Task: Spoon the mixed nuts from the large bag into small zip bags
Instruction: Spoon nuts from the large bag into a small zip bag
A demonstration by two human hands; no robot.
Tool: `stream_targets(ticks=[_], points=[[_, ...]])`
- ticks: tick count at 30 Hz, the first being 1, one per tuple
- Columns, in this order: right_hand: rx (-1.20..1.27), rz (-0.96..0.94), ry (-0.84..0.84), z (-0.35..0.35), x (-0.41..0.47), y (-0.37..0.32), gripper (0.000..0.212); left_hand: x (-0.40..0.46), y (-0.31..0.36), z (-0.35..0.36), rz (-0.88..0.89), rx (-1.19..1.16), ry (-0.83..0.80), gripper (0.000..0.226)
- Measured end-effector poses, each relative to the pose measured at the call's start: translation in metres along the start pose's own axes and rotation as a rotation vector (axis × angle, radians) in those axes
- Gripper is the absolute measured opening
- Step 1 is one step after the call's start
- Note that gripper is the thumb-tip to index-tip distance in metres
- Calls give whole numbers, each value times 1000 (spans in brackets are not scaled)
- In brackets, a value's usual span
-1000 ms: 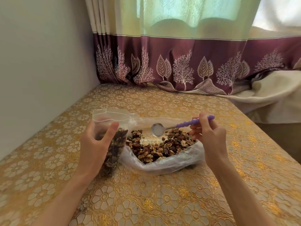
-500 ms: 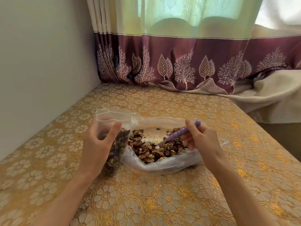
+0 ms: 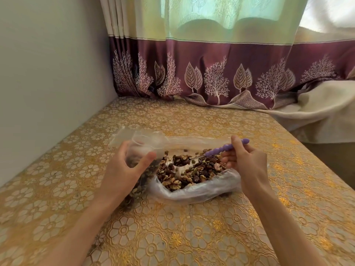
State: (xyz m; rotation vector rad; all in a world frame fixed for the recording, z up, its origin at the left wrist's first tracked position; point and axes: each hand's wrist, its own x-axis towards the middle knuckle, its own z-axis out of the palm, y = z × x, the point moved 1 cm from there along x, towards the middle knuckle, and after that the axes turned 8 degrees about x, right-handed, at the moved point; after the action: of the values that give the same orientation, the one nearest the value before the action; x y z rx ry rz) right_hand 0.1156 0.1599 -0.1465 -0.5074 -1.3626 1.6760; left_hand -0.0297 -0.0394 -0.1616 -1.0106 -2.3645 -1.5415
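Mixed nuts (image 3: 184,175) fill the large bag (image 3: 194,192), which lies open near the middle of the tabletop (image 3: 172,237), toward its left edge. Left hand (image 3: 123,173) curls around the small zip bag (image 3: 142,150), holding it upright and open, touching the large bag's left side; nuts already inside. Right hand (image 3: 247,166) pinches the purple handle of the spoon (image 3: 221,151), its bowl loaded with nuts above the pile. Curtain (image 3: 211,70) hangs along the far edge.
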Motion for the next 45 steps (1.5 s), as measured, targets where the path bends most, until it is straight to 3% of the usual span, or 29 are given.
stream_targets(ticks=[10,15,21,27,31,37,42,45], points=[[124,-167,102,11,-5,-12,35,2,-1,3,43,212,-116,59],[143,-191,6,28,-22,-14,34,3,0,3,28,192,-124,63],[134,-283,-160,49,-40,-13,28,2,1,4,-8,105,-116,45],[170,-364,-355,54,-46,-13,21,0,4,1,-27,-52,-29,41],[192,-331,-395,53,-44,-12,19,-2,5,0,-45,-101,39,43],[336,-218,-357,46,-36,-15,27,1,4,-2,17,-117,117,62],[452,-129,-191,33,-24,-16,23,2,2,-8,4,-128,121,49],[325,-146,-52,22,-16,-11,24,4,0,-12,-18,-97,123,43]])
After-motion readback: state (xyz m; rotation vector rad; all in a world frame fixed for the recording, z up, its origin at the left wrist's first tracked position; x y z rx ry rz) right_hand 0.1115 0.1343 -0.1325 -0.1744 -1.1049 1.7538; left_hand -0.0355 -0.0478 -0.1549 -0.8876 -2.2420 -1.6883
